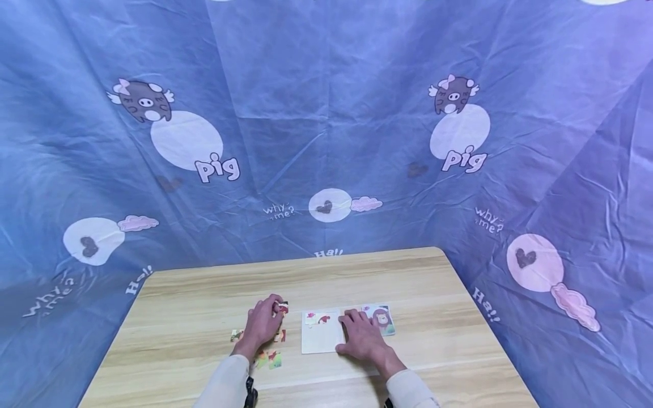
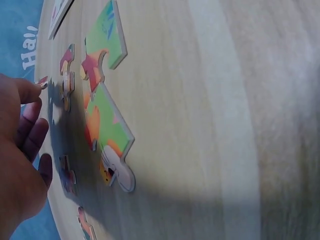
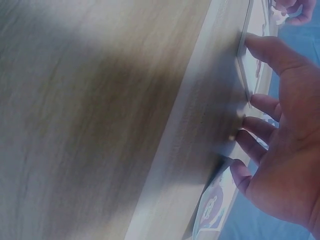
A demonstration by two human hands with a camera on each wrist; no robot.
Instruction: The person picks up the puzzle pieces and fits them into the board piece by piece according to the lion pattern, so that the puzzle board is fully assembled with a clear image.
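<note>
My left hand [image 1: 264, 322] pinches a small jigsaw puzzle piece [image 2: 42, 82] between its fingertips, above the left part of the table. Several loose picture pieces lie around and below that hand, among them a green one [image 1: 274, 358] and a piece with a white, rounded part [image 2: 120, 170]. To the right is a white puzzle board [image 1: 321, 337] with pieces along its upper left. My right hand [image 1: 363, 337] has its fingers spread, thumb and index finger at the board's right edge. Under its other fingers lies part of a lion picture card [image 1: 382, 320].
The pale wood table [image 1: 204, 294] has its far edge against a blue patterned cloth [image 1: 326, 141], which also hangs along both sides. More loose pieces, such as a small one [image 1: 237, 335], sit left of my left wrist.
</note>
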